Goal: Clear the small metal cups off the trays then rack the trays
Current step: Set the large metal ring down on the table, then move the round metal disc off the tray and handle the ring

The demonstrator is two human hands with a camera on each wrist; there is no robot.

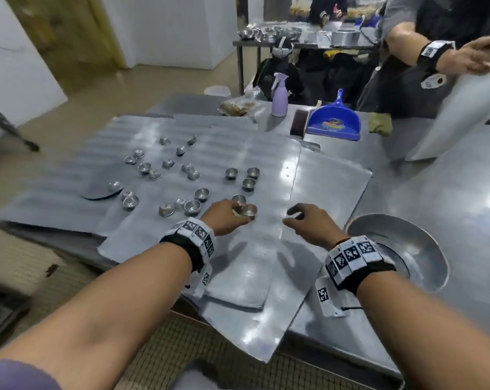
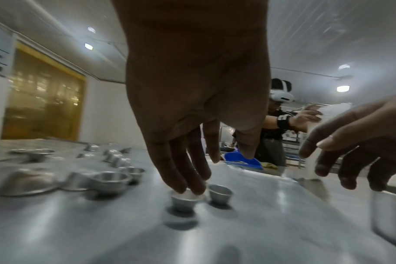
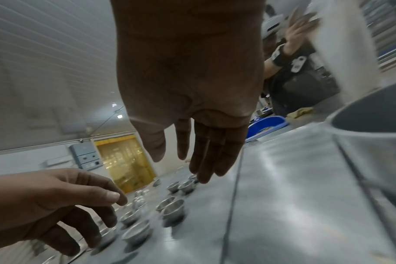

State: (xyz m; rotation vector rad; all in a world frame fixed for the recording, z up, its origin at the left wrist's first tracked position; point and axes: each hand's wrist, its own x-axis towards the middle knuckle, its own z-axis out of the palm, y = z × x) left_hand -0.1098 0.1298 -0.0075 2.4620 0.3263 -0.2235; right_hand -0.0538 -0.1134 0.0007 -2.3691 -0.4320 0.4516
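Left hand (image 1: 224, 218) fingertips (image 2: 188, 187) pinch a cup (image 2: 184, 201) at frame center on tray (image 1: 246, 249); right hand (image 1: 308, 223) hovers relaxed, holding nothing, bowl (image 1: 424, 243) lower right.

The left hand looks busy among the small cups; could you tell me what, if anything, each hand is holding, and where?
The left hand pinches a small metal cup at its rim. The right hand holds nothing.

Silver cups (image 1: 201, 193), blue dustpan (image 1: 334, 119), lilac spray bottle (image 1: 279, 100).
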